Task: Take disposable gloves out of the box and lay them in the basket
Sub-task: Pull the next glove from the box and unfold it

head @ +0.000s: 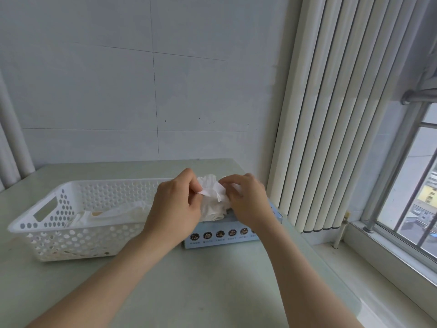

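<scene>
1. Disposable glove (214,204): white, thin and crumpled. It is bunched above the top opening of the glove box (221,236), with its lower end at the opening. It sits between the two hands and is not in the basket.
2. Left grip (175,204): bare hand, fingers curled, thumb and forefinger pinching a flat corner of the glove on its left side.
3. Right grip (246,202): bare hand, fingers curled onto the glove's upper right edge and holding it. The hand lies over the top of the box.
4. Glove box: pale blue, lying flat on the tabletop (201,292), with a row of round dark icons along its near side. It stands just beside the basket's right end.
5. Basket (71,240): white perforated plastic with a handle slot in the left end wall. More white gloves (113,215) lie flat inside it.
6. Surroundings: grey panelled wall (118,91) behind, vertical blinds (331,114) on the right, window (416,197) at far right.
</scene>
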The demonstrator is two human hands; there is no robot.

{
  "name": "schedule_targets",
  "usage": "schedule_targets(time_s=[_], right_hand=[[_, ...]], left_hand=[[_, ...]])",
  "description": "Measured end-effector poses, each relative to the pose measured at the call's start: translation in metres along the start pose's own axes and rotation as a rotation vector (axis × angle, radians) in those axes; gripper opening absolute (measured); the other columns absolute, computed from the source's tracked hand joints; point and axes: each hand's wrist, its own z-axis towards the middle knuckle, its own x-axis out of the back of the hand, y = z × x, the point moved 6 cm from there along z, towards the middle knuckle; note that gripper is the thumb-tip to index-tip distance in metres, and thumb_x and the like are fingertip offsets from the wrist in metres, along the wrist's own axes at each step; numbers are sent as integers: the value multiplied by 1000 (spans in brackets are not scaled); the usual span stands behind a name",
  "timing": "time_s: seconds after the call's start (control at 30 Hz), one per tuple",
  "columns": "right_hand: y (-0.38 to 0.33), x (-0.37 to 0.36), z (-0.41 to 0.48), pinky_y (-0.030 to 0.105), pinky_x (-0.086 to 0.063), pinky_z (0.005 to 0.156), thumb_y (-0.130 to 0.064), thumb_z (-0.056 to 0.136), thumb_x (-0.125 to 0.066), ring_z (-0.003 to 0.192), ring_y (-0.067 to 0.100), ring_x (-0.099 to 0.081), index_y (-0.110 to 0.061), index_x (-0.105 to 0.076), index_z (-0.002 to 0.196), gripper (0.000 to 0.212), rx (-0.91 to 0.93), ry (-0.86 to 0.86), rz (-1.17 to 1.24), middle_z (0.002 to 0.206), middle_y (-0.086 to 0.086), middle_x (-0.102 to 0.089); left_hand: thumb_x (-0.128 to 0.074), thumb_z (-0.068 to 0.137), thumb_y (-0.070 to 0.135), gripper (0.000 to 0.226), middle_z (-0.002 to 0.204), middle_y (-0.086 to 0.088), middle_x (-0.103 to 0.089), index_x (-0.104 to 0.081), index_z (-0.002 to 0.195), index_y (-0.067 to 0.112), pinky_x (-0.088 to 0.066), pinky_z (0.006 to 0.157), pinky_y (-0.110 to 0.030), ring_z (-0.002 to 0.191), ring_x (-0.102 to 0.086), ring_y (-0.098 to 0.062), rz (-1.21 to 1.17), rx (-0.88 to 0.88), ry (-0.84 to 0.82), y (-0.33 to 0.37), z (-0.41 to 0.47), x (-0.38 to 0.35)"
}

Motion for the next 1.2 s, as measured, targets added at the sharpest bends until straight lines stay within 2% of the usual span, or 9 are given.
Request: schedule_targets(time_s=[0.13, 0.37, 0.43, 0.6, 0.67, 0.77, 0.87, 1.07, 1.2], right_hand=[[8, 9, 3, 24, -44, 90, -17, 105, -61, 102, 12, -59, -28, -80, 111, 23, -37, 141, 68, 112, 1, -68], [0, 10, -3, 13, -37, 87, 8, 94, -48, 109, 12, -49, -24, -76, 123, 51, -9, 100, -33, 125, -3, -49], [-10, 7, -5, 7, -37, 92, 0, 91, -48, 119, 11, -51, -25, -74, 127, 52, 58, 13, 50, 133, -4, -54], [-15, -9, -6, 47, -49, 98, -42, 89, -58, 109, 20, -58, -41, -75, 117, 33, 108, -78, -85, 111, -12, -65], [-10, -11, -3, 43, -45, 95, -45, 95, -65, 103, 23, -57, -40, -78, 111, 21, 93, -66, -139, 103, -9, -63], [-7, -10, -2, 35, -32, 88, -51, 94, -61, 104, 23, -52, -37, -79, 103, 25, 57, -65, -141, 101, -8, -55], [-8, -10, -6, 37, -34, 88, -59, 83, -39, 107, 17, -46, -41, -73, 85, 38, 77, -71, -84, 101, -4, -54], [-6, -10, -9, 40, -41, 99, -43, 76, -49, 118, 18, -49, -30, -70, 128, 57, 71, -102, -163, 127, -10, -49], [-7, -15, -9, 36, -29, 91, -36, 88, -56, 110, 18, -47, -38, -69, 126, 41, 78, -142, -266, 118, -10, -56]], left_hand=[[-73, 92, 3, 25, 80, 8, -70, -57, 82, 20, -49, 61, -11, 74, -67, 0, -104, 147, 50, -7, 4, 9], [-66, 99, 3, 13, 88, -1, -79, -58, 96, 11, -64, 82, -42, 76, -79, -12, -412, 347, 5, -17, 6, 10], [-61, 101, 0, 17, 92, -1, -77, -58, 102, 17, -64, 83, -46, 78, -79, -15, -421, 333, -10, -18, 7, 10], [-61, 90, -3, 61, 114, 6, -62, -59, 130, 43, -56, 68, -26, 75, -69, -11, -277, 221, -182, -7, 10, 8], [-71, 86, 5, 47, 113, 10, -61, -70, 118, 40, -52, 74, -18, 85, -67, -6, -202, 176, -198, -2, 9, 6], [-77, 91, 27, 6, 99, 8, -68, -79, 95, 31, -53, 74, -25, 85, -67, -10, -138, 148, -120, 0, 11, 11], [-64, 103, 34, 22, 77, 2, -75, -77, 92, 19, -59, 73, -39, 74, -72, -19, -132, 170, -65, -4, 13, 14], [-50, 111, 27, 29, 79, 3, -77, -74, 95, 19, -64, 82, -44, 74, -77, -10, -321, 285, -57, -19, 13, 9], [-43, 114, 25, 32, 103, -6, -78, -70, 103, 12, -64, 89, -47, 92, -79, -18, -557, 374, -122, -23, 13, 0]])
